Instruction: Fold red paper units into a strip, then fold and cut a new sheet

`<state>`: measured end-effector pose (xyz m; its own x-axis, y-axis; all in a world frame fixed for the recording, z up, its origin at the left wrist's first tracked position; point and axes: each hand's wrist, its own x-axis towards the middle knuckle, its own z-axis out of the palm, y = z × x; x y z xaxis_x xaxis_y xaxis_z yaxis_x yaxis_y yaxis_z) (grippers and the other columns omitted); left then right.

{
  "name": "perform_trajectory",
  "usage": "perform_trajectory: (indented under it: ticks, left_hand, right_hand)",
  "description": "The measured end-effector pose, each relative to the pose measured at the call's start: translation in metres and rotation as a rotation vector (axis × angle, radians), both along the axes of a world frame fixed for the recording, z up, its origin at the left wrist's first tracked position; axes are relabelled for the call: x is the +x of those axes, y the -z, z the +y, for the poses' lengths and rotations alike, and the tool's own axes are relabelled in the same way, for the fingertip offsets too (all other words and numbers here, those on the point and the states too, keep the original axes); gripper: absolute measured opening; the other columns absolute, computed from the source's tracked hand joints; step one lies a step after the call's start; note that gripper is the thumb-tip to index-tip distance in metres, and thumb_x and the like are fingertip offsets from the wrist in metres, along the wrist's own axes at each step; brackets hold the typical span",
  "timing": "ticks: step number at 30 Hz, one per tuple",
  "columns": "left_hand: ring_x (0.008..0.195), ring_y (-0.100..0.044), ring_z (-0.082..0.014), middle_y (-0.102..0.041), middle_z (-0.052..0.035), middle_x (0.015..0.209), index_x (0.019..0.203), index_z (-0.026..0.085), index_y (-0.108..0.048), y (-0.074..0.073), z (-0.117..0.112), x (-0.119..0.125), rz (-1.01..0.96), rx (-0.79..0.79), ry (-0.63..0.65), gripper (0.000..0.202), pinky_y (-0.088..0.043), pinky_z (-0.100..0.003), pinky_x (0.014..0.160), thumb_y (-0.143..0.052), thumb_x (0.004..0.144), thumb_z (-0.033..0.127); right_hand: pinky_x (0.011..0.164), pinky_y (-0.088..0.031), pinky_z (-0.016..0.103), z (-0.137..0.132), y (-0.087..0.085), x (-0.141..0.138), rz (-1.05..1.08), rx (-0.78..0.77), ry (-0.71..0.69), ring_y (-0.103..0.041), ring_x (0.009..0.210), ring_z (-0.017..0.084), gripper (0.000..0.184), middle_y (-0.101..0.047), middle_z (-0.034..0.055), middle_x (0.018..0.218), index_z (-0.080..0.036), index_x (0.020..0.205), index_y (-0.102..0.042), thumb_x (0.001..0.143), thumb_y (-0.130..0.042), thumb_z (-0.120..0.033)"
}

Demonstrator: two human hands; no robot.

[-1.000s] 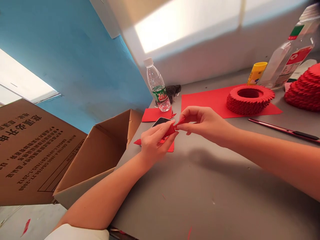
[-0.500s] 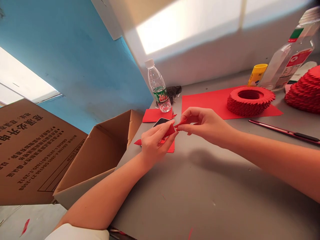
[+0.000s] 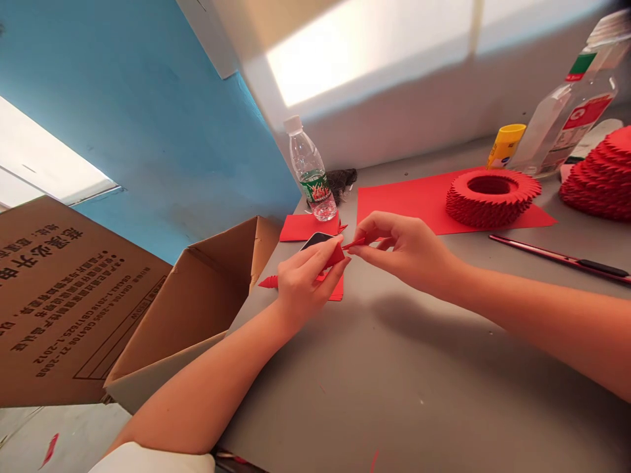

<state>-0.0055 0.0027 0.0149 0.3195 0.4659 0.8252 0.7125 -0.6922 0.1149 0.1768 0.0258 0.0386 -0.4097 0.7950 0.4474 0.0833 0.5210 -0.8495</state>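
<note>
Red folded paper (image 3: 336,255) sits between the two hands, above the grey table (image 3: 345,381): the left hand (image 3: 303,272) keeps a closed grip on it between thumb and fingers, while the right hand (image 3: 397,243) pinches a narrow red paper point (image 3: 355,243) just beside it; whether these are one piece or two, I cannot tell. This folding looks unfinished. A toothed red paper ring (image 3: 493,205) and a tiered red paper stack (image 3: 601,182) appear assembled; a flat red paper sheet (image 3: 394,203) seems unworked.
</note>
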Motion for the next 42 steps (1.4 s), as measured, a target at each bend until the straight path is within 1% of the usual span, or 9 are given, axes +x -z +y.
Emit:
perform_trajectory:
  ticks: [3,8,14,17,21,26,32,36,42]
  left_hand:
    - [0.065,-0.058,-0.009,-0.067,-0.0032,0.082,0.106,0.016,-0.061,-0.0001,0.0003,0.0002,0.005,-0.007,0.007,0.029,-0.046,-0.017,0.059,-0.062,0.076,0.014]
    - [0.063,-0.058,-0.0083,-0.067,-0.002,0.081,0.105,0.017,-0.061,0.0004,0.0001,0.0011,0.0,-0.003,-0.007,0.027,-0.047,-0.017,0.058,-0.061,0.078,0.016]
    - [0.066,-0.06,-0.0089,-0.067,-0.0018,0.085,0.105,0.019,-0.061,0.0006,-0.0001,0.0011,0.013,0.007,-0.023,0.027,-0.048,-0.017,0.06,-0.06,0.079,0.017]
    - [0.07,-0.062,-0.0105,-0.068,-0.0024,0.086,0.107,0.019,-0.06,0.0013,0.0008,0.0003,0.043,0.041,-0.012,0.03,-0.049,-0.018,0.063,-0.061,0.077,0.016]
    - [0.074,-0.063,-0.0124,-0.068,-0.0035,0.088,0.109,0.018,-0.059,0.0038,0.0028,-0.0014,0.118,0.102,-0.011,0.035,-0.051,-0.02,0.068,-0.064,0.075,0.015]
    - [0.068,-0.062,-0.0114,-0.069,-0.0033,0.088,0.11,0.019,-0.059,0.006,0.0033,-0.0033,0.163,0.124,-0.054,0.034,-0.049,-0.02,0.063,-0.063,0.076,0.017]
    - [0.066,-0.062,-0.0112,-0.069,-0.0037,0.087,0.107,0.019,-0.06,0.0075,0.0027,-0.0023,0.186,0.116,-0.102,0.029,-0.048,-0.02,0.06,-0.06,0.078,0.02]
    - [0.07,-0.064,-0.0115,-0.069,-0.0029,0.088,0.105,0.019,-0.06,0.0079,0.0022,-0.0005,0.188,0.089,-0.071,0.026,-0.049,-0.019,0.062,-0.059,0.079,0.021]
    - [0.073,-0.064,-0.0133,-0.069,-0.0032,0.087,0.108,0.019,-0.059,0.0052,0.002,-0.0003,0.129,0.067,-0.069,0.031,-0.051,-0.021,0.065,-0.062,0.077,0.017]
  right_hand:
    - [0.063,-0.047,0.027,0.0,0.0006,0.0,-0.003,0.008,0.0,-0.058,0.074,0.014,0.008,-0.062,0.0003,0.078,-0.02,0.078,-0.058,0.076,-0.057,-0.027]
    - [0.062,-0.047,0.026,-0.0007,0.002,-0.0007,-0.013,0.042,0.021,-0.057,0.073,0.013,0.006,-0.062,-0.0001,0.077,-0.02,0.079,-0.058,0.076,-0.056,-0.025]
    - [0.062,-0.046,0.026,-0.0012,0.003,-0.001,-0.029,0.071,0.024,-0.057,0.073,0.013,0.006,-0.063,-0.0001,0.078,-0.021,0.079,-0.058,0.077,-0.055,-0.025]
    - [0.061,-0.046,0.025,-0.0001,0.0011,-0.0006,-0.036,0.024,0.02,-0.058,0.072,0.013,0.006,-0.063,-0.0006,0.077,-0.02,0.078,-0.058,0.076,-0.056,-0.026]
    - [0.056,-0.044,0.024,0.0019,-0.0029,0.0014,-0.086,-0.054,0.007,-0.057,0.065,0.011,0.006,-0.062,-0.0017,0.07,-0.02,0.075,-0.059,0.074,-0.057,-0.025]
    - [0.056,-0.044,0.026,0.0029,-0.0051,0.003,-0.097,-0.145,0.002,-0.057,0.064,0.013,0.006,-0.063,-0.0008,0.068,-0.019,0.072,-0.06,0.072,-0.058,-0.024]
    - [0.059,-0.048,0.027,0.0046,0.0001,0.0004,0.002,-0.287,-0.079,-0.059,0.068,0.014,0.005,-0.064,0.002,0.072,-0.018,0.076,-0.059,0.072,-0.058,-0.022]
    - [0.056,-0.045,0.026,0.0059,0.0019,0.0002,-0.003,-0.305,-0.077,-0.059,0.067,0.014,0.005,-0.064,0.0016,0.069,-0.018,0.071,-0.057,0.071,-0.059,-0.023]
    - [0.053,-0.042,0.025,0.007,0.0033,0.0005,-0.018,-0.285,-0.035,-0.051,0.063,0.012,0.018,-0.056,-0.0006,0.064,-0.018,0.064,-0.056,0.07,-0.061,-0.033]
